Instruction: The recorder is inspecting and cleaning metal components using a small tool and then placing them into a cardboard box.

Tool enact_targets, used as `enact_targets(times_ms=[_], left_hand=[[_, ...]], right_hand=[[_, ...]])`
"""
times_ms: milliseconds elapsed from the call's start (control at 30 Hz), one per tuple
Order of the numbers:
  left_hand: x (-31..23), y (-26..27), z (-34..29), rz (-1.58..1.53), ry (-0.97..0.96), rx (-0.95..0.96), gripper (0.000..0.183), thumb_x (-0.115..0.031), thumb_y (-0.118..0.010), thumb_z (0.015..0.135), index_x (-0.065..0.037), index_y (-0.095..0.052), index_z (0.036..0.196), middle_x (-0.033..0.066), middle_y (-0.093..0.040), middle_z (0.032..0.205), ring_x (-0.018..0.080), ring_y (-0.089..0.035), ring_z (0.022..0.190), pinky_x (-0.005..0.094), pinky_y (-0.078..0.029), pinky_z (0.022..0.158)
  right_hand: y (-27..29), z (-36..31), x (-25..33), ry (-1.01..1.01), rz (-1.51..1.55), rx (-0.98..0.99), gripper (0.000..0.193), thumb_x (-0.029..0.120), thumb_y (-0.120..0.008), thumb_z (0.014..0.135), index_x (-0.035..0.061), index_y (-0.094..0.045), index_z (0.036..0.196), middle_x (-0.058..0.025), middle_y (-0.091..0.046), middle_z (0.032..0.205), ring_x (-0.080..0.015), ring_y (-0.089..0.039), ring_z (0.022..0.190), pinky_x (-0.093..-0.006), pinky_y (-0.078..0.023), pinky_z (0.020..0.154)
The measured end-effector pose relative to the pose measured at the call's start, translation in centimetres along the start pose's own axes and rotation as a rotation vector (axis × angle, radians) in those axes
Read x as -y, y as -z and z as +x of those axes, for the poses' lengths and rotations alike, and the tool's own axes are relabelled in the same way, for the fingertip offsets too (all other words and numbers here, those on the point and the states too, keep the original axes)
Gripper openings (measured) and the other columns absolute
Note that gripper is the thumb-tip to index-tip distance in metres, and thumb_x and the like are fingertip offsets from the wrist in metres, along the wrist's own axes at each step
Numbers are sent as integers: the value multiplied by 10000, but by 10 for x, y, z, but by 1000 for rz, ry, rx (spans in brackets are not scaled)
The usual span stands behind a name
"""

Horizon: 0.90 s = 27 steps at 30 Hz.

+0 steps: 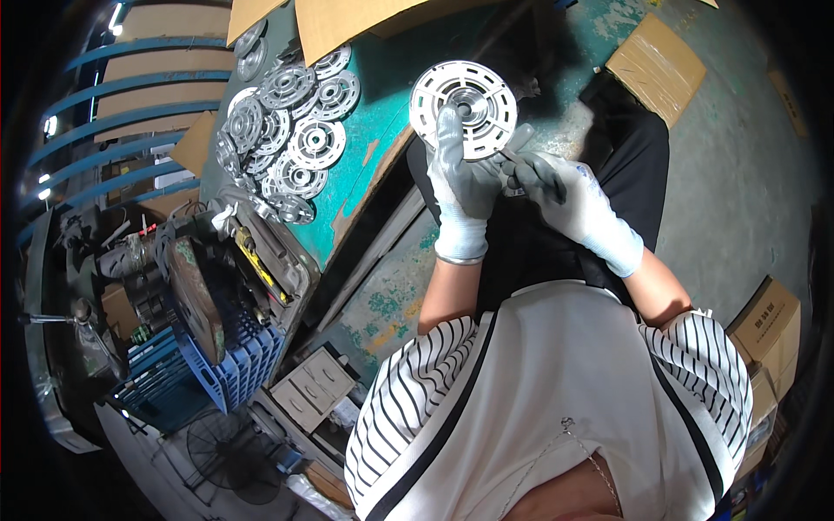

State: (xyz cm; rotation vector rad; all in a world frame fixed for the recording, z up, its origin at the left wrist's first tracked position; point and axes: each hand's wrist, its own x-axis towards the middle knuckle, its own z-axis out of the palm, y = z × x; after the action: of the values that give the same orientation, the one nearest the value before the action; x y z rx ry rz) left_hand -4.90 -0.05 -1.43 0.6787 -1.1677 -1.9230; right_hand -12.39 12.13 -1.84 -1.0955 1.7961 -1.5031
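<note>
Both my hands wear white gloves with grey-coated palms and fingers. My left hand (465, 178) grips a round silver metal disc (493, 111) with slots around its face and a raised hub. The thumb lies across the disc's face, reaching to the hub. My right hand (569, 198) is closed around a thin, dark, pointed hand tool (511, 156), whose tip is at the disc's lower right edge. I cannot tell the tool's exact kind, nor whether it touches the disc. On the green table to the left lies a heap of similar slotted metal discs (316, 142).
The worn green table (369, 122) has a chipped edge beside my left arm. Cardboard (373, 22) stands at its far side. At left are a machine (130, 260), a blue crate (234, 369) and a yellow tool (258, 260). Cardboard boxes (764, 321) stand at right.
</note>
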Motion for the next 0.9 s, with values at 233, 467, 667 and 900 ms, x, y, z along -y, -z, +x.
enact_targets(times_ms=[233,467,667,900], left_hand=[[7,20,0,1215,-795,76,371,76,-647,749,29,-574,1110,197,-615,1097,342,-604,1026,367,-491,874],[0,20,15,652,-422,152,374,3,-558,855,-28,-536,1226,179,-545,1253,306,-563,1079,397,-450,925],[-2,63,28,561,-213,89,432,15,-526,859,-67,-505,1282,172,-517,1297,331,-501,1180,398,-365,1014],[-63,102,89,441,-201,33,484,83,-512,863,1,-409,1329,119,-462,1356,220,-458,1243,315,-378,1040]], right_hand=[[1,0,-4,48,-290,-13,79,94,-570,857,66,-582,930,-140,-592,765,-322,-602,747,-374,-479,661],[25,1,-8,-131,-176,30,179,164,-515,912,71,-594,1042,-113,-660,871,-270,-649,784,-356,-494,688],[23,7,-8,-183,-85,3,245,183,-553,892,32,-598,1079,-129,-665,914,-285,-654,839,-362,-498,724],[34,3,-20,-173,-80,-98,226,135,-557,907,-2,-622,1074,-88,-659,800,-134,-564,614,-269,-446,585]])
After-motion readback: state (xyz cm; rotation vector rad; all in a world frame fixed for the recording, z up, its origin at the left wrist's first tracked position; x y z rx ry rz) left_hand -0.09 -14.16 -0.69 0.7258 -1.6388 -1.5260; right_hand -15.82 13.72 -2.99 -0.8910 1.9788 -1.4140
